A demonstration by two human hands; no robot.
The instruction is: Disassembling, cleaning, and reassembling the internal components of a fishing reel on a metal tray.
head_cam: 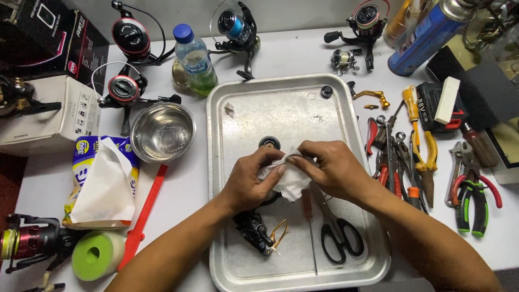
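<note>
Both hands meet over the metal tray (346, 108) on the counter (189, 184). Left hand (250, 181) and right hand (331, 168) pinch a crumpled white tissue (289, 181) between fingertips. Black scissors (339, 232) and a dismantled reel body (254, 230) lie in the tray just below.

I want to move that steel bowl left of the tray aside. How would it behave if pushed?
The steel bowl looks thin and holds nothing I can see, so probably light. Its shiny rounded wall may slip in fingers. It stands on the table on a wide base, so likely slides rather than tips.
</note>
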